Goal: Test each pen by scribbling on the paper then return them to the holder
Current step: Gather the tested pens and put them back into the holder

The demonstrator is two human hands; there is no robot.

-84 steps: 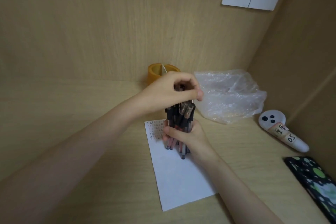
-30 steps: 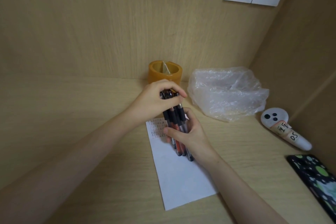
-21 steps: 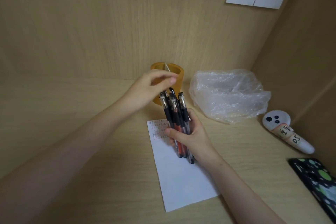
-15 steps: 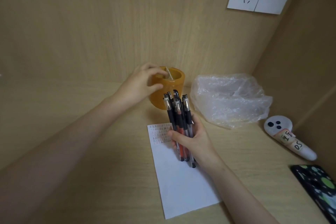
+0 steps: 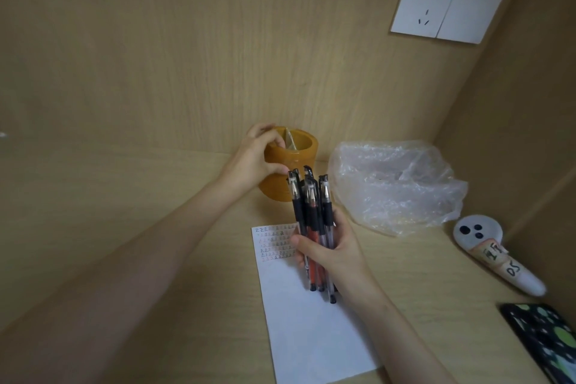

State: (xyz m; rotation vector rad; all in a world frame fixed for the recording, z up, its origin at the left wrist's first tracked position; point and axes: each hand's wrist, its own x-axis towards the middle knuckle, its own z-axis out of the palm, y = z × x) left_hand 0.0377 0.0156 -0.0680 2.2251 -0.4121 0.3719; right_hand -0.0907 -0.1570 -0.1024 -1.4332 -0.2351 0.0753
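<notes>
My right hand (image 5: 335, 254) grips a bundle of several pens (image 5: 311, 212), black and red ones, held upright above the white paper (image 5: 311, 330). Rows of small pen marks cover the top of the paper. My left hand (image 5: 254, 159) grips the orange pen holder (image 5: 299, 159) by its left side and rim, thumb on the front wall. The holder stands near the back wall, just behind the pen bundle, and I see a divider inside it.
A crumpled clear plastic bag (image 5: 396, 184) lies right of the holder. A white controller with labels (image 5: 495, 256) rests by the right wall. A phone with a green-spotted case (image 5: 548, 343) lies at the lower right. A wall socket (image 5: 448, 6) is above.
My left hand let go of the tops of the pens, moved back and took hold of the orange holder. My right hand kept the pen bundle upright over the paper.
</notes>
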